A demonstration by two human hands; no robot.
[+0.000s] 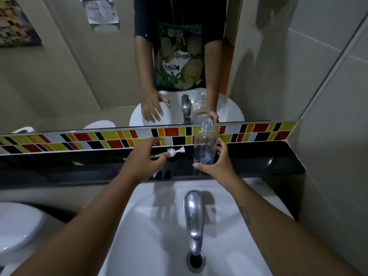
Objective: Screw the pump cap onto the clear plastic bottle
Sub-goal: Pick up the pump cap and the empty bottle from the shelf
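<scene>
Looking down over the white sink (pixel 159 196), I see both of my hands reaching to the black surface (pixel 258 156) behind the basin. The clear plastic bottle (pixel 205 144) stands upright on that surface, its threaded neck open and uncapped, in front of the multicoloured tile strip (pixel 79 138). My right hand (pixel 216 166) is at the bottle's base: the grip is wide, thumb spread to the left under the bottle's foot and fingers curved around its right side, near or just touching the wall; I cannot tell whether contact is firm. The pump cap (pixel 175 151) lies on its side on the same surface, left of the bottle and apart from it, its dip tube pointing left. My left hand (pixel 143 156) hovers over the tube end, grip wide, fingers spread and curled, holding nothing. The chrome tap (pixel 194 216) stands at the centre of the basin below both hands. The mirror (pixel 59 76) above the tile strip reflects the hands, bottle and tap.
</scene>
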